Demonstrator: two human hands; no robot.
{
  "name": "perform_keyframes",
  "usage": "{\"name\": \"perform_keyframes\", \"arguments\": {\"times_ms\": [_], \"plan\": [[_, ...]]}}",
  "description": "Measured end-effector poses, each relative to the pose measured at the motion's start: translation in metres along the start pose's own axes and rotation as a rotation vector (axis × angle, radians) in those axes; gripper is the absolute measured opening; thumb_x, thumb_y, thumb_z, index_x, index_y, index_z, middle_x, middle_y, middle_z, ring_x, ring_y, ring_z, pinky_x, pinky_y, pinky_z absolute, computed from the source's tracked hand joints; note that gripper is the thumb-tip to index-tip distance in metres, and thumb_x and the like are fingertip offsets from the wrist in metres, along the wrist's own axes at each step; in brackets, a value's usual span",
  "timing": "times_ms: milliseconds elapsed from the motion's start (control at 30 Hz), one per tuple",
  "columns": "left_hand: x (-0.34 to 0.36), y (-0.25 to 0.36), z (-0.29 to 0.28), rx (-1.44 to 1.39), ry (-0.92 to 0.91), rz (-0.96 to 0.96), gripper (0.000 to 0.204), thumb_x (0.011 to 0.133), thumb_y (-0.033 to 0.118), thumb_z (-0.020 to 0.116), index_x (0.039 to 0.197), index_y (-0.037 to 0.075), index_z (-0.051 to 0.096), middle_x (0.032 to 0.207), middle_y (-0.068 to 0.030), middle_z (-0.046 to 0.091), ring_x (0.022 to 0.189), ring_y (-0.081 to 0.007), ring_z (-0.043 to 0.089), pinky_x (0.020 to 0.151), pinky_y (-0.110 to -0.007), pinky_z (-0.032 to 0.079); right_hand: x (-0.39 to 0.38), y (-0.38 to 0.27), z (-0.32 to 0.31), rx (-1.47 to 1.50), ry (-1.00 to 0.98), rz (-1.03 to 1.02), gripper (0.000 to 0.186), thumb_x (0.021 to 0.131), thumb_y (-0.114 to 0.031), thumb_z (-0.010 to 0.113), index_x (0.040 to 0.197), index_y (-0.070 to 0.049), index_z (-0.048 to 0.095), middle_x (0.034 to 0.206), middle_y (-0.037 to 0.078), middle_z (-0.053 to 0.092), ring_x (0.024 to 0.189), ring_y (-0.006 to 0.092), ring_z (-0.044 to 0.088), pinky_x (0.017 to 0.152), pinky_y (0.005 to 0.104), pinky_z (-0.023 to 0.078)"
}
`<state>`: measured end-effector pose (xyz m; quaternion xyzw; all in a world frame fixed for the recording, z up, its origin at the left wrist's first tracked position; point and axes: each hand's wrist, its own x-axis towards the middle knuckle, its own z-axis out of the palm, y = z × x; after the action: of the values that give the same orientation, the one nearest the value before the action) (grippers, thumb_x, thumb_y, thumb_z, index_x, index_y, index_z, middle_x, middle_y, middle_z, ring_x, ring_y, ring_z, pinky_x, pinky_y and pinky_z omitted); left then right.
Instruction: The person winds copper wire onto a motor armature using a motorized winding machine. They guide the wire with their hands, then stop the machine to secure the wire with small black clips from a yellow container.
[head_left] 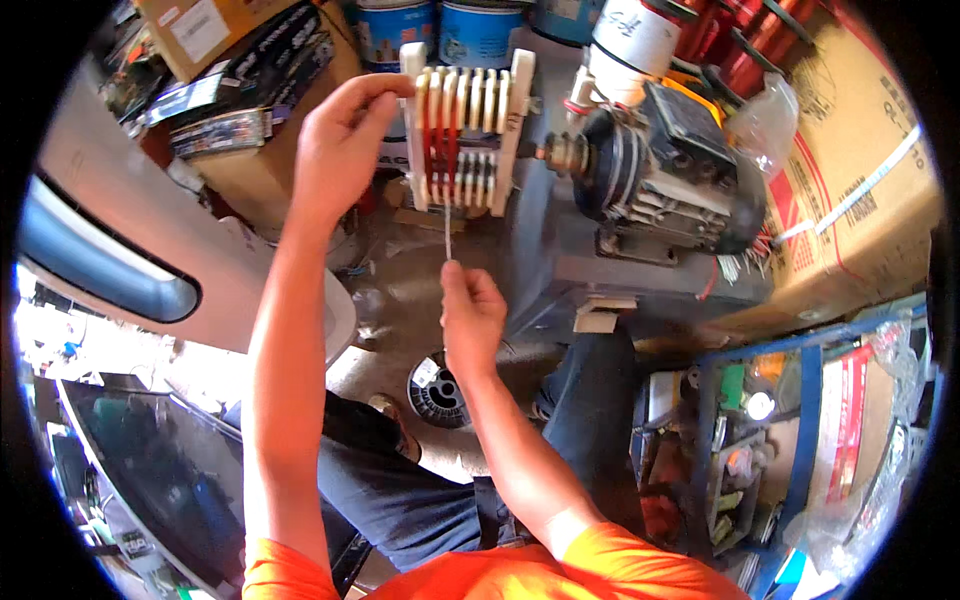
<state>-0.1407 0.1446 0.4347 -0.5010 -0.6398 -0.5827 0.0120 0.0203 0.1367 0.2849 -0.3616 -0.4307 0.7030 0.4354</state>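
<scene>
A pale coil winding former [468, 130] with several grooved bars between two end plates stands ahead of me, fixed to a motor's shaft side. Dark red wire [441, 150] lies wound in its left grooves. My left hand [345, 140] has its fingers curled, the index finger and thumb at the upper edge of the left end plate. Below the former, my right hand [472, 318] is closed, its thumb on top, around a thin white cord-like strand [449, 232]. That strand runs taut up to the former's lower bars. The fingers' undersides are hidden.
An electric motor [665, 170] sits on a grey bench [620, 270] to the right. A black spool [438, 392] is on the floor between my legs. Blue buckets [480, 35] stand behind, cartons [860, 170] at right, and a blue-framed parts shelf [800, 430] at lower right.
</scene>
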Motion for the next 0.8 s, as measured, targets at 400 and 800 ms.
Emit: {"name": "perform_keyframes", "arguments": {"times_ms": [400, 800], "plan": [[0.014, -0.083, 0.02, -0.292, -0.197, -0.267, 0.025, 0.096, 0.02, 0.053, 0.105, 0.0, 0.065, 0.098, -0.0031, 0.065, 0.093, -0.0104, 0.056, 0.086, -0.027, 0.045, 0.0, -0.016, -0.001, 0.062, -0.028, -0.001, 0.026, 0.093, -0.022, 0.065, 0.074, -0.006, 0.055, 0.063, -0.009, 0.044, 0.056, 0.0003, 0.033, 0.048, 0.0209, 0.025], [-0.053, -0.077, 0.012, -0.486, -0.262, -0.61, 0.033, 0.099, 0.027, 0.051, 0.119, 0.001, 0.057, 0.101, -0.004, 0.064, 0.091, -0.0121, 0.061, 0.079, -0.031, 0.052, -0.001, -0.026, 0.005, 0.06, -0.057, -0.045, 0.026, 0.094, -0.02, 0.064, 0.075, -0.005, 0.055, 0.065, -0.008, 0.045, 0.058, 0.0006, 0.035, 0.05, 0.0203, 0.027]]}}
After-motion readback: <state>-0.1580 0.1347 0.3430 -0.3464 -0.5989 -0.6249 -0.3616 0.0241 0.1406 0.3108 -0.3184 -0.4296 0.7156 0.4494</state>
